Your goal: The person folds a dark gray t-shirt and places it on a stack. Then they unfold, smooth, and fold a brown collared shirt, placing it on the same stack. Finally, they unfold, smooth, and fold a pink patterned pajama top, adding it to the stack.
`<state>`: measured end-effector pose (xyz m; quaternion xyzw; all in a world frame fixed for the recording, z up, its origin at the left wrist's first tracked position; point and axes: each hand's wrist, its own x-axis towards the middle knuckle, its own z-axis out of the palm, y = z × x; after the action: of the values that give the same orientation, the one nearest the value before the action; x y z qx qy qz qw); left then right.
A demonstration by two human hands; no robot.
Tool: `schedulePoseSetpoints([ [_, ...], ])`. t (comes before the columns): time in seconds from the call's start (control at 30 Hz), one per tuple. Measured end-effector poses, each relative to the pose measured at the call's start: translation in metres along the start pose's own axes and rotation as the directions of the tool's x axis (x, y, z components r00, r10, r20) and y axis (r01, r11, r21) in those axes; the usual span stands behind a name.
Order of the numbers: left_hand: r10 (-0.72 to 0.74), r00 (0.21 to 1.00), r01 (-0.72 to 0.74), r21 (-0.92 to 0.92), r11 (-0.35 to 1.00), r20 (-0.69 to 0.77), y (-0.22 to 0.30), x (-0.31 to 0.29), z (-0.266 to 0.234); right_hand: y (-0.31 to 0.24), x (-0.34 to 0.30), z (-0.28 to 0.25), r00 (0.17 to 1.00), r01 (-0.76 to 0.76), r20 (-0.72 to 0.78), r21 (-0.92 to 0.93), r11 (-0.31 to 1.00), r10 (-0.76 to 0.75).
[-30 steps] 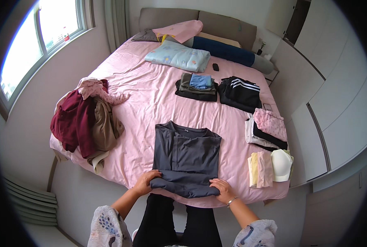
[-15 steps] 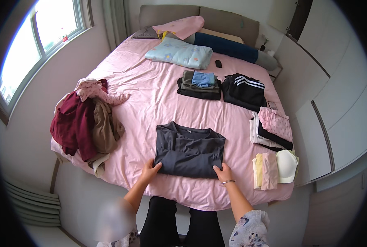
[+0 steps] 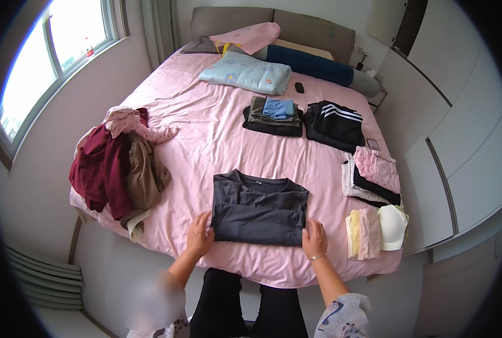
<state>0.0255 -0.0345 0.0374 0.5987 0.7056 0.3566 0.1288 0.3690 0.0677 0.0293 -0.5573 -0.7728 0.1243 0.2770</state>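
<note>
While I stand here in the room, the person's left hand (image 3: 199, 235) and right hand (image 3: 315, 238) rest well apart, one at each side edge of a dark grey crew-neck top (image 3: 259, 211), w/ fingers loose; as far as I can see, neither is clamped on the cloth, tho whether a fingertip goes under the edge I can't tell. The top lies flat on the pink bedsheet (image 3: 186, 191), near the foot of the bed & in front of the person, neckline away, lower part doubled up over the chest. I think the hands are placed so b/c the sides must stay straight, and the place is prob. chosen b/c it is within easy reach of both arms. To the left is a loose heap w/ a maroon garment (image 3: 101, 169) and a brown garment (image 3: 144, 174); to the right, the folded striped black garment (image 3: 332, 121), pink patterned garment (image 3: 376, 168) & white bra (image 3: 393, 228) lie in neat groups, prob. kept apart by kind. Compared w/ 1 sec. ago, the folded part reaches higher and the top is shorter; half a sec. ago the thumbs were pressing on the lower corners, now they're off, at the sides.
</note>
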Motion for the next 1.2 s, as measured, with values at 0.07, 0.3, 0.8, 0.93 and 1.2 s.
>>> schedulePoseSetpoints([
  [0.07, 0.267, 0.926, -0.322, 0.192, 0.927, 0.266, -0.009, 0.004, -0.008, 0.001, -0.007, -0.012, 0.941, 0.336, 0.059, -0.032, 0.941, -0.333],
  [0.3, 0.346, 0.798, -0.546, 0.348, 0.762, 0.494, -0.021, 0.037, -0.012, 0.014, 0.006, -0.001, 0.879, 0.430, 0.301, -0.173, 0.886, -0.368],
  [0.8, -0.393, 0.877, 0.471, -0.663, 0.582, 0.278, -0.058, 0.096, 0.047, 0.020, 0.090, 0.042, 0.819, -0.510, 0.205, 0.688, 0.516, 0.536],
  [0.93, -0.414, 0.880, 0.450, -0.688, 0.570, 0.233, -0.060, 0.107, 0.062, 0.036, 0.095, 0.067, 0.836, -0.536, 0.251, 0.185, 0.824, 0.488],
  [1.2, -0.376, 0.916, 0.356, -0.148, 0.923, -0.139, -0.043, 0.107, 0.060, 0.020, 0.096, 0.080, 0.917, -0.396, -0.002, 0.078, 0.915, 0.398],
])
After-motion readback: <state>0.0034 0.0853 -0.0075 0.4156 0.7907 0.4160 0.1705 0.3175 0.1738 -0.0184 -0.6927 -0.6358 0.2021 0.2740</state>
